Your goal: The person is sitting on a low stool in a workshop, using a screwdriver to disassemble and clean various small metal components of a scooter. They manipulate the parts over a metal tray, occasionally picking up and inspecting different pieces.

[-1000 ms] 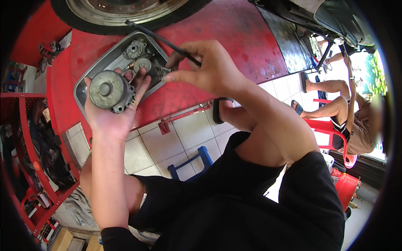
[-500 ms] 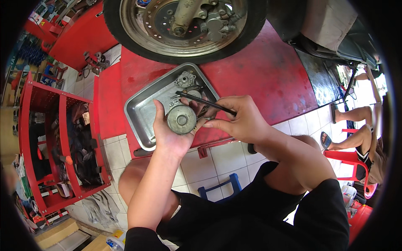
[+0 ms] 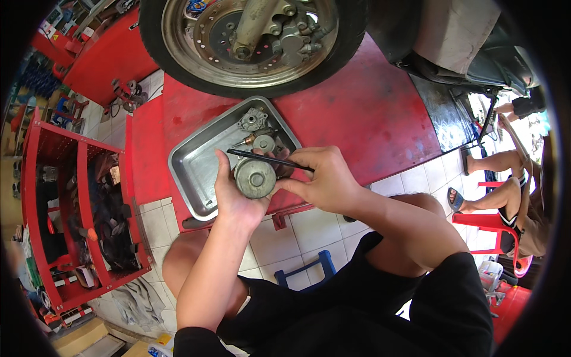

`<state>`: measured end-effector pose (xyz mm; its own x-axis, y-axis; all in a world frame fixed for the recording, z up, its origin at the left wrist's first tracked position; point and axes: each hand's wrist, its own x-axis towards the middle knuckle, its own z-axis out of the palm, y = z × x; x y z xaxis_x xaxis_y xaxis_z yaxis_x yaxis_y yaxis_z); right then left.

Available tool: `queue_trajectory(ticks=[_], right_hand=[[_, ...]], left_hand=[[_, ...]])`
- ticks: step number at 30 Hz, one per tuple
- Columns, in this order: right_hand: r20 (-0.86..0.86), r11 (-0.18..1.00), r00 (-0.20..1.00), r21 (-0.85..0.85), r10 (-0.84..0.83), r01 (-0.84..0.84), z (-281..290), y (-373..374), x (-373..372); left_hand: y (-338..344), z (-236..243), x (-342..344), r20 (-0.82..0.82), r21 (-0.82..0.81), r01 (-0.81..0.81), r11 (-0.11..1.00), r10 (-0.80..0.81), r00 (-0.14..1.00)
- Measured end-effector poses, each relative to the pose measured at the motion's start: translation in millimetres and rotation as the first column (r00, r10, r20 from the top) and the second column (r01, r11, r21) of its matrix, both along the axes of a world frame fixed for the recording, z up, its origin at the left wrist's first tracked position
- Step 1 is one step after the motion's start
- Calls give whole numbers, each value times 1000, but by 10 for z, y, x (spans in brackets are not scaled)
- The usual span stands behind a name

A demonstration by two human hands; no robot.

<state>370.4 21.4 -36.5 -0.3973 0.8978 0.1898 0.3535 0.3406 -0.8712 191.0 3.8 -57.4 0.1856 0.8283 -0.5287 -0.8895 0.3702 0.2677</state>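
My left hand (image 3: 237, 201) holds a round, dull grey metal housing (image 3: 254, 178) in its palm, fingers curled around it, over a steel tray (image 3: 201, 159). My right hand (image 3: 327, 178) is closed on a slim black bar (image 3: 250, 154), which lies almost level across the top of the housing; the right thumb reaches to the housing’s right side, and some fingertips are hidden. In the tray are a grey bolt-flanged part (image 3: 252, 119), a small round part (image 3: 263, 143) and a brass-coloured fitting.
The tray rests on a red platform (image 3: 357, 119) below a wheel (image 3: 250, 83). A red shelf cart (image 3: 83, 202) stands left, a blue stool (image 3: 303, 268) below me. At the right a motorcycle body (image 3: 464, 41) and another person (image 3: 499, 196) on a red chair.
The view has swung, so the scene sits further right and lower than a second ago. My right hand has brought the bar down flatter, closer over the housing in my left hand.
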Motion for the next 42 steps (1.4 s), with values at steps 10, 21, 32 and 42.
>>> queue_trajectory(ticks=[10, 21, 32, 42], right_hand=[[-19, 1000, 1000, -30, -8, 8, -143, -8, -36], [-29, 1000, 999, -12, 19, -20, -138, -3, -37], [-5, 997, 998, -49, 62, -62, -118, 15, -31], [-124, 979, 980, -110, 157, -171, -184, 59, 65]], left_hand=[[-13, -160, -5, -48, -20, 68, 997, -69, 996], [-49, -160, 2, 10, -9, 91, 996, -91, 996], [-60, -177, -24, 6, -69, 82, 994, -82, 997], [-70, -166, 8, -53, -81, 101, 992, -106, 993]])
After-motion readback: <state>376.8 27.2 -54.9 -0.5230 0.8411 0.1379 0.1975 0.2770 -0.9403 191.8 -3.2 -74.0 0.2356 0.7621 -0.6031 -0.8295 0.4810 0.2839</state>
